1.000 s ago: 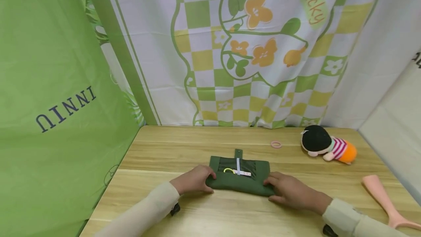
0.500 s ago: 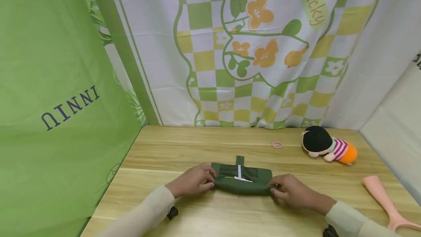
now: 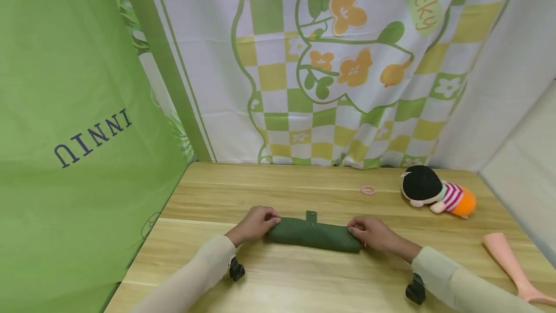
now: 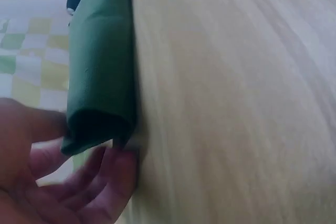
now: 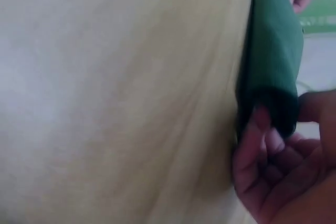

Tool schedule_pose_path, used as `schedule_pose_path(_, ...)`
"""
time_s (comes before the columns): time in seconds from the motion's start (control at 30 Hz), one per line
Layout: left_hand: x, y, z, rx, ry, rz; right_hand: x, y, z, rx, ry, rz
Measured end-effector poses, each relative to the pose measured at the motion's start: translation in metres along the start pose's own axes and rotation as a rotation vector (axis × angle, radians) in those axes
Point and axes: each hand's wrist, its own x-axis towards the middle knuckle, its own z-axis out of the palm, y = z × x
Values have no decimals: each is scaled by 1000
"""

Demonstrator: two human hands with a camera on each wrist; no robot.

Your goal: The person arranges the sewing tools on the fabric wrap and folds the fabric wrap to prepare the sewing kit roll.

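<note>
A dark green fabric roll pouch lies rolled up on the wooden table, its short snap strap sticking out at the far side. My left hand pinches the pouch's left end between thumb and fingers. At the other end, my right hand grips the fabric the same way. In the left wrist view the thumb presses the far edge of the rolled pouch, whose end is open. The right wrist view has fingertips tucked at the end of the roll. Whatever lies inside is hidden.
A doll with black hair and an orange bottom lies at the back right. Near it is a small pink ring. A pink Y-shaped handle lies by the right edge. Curtains hang behind the table.
The near part of the pouch has been folded away from me over the inner pocket, covering the yellow-ringed item and white strap. Both hands have moved slightly farther back with the pouch's ends.
</note>
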Motion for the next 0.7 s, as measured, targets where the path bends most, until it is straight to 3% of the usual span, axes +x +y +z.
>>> schedule_pose_path(0.2, 7, 9, 3, 154, 22, -26, 10, -4, 6, -284, 154, -6)
schedule_pose_path(0.33, 12, 17, 3, 204, -9, -39, 13, -5, 11, -373, 177, -20)
schedule_pose_path(0.47, 15, 20, 5, 196, -28, -58, 11, -6, 13, -362, 151, -17)
schedule_pose_path(0.7, 19, 25, 10, 81, -66, -42, -5, -10, 8, -292, 84, 37)
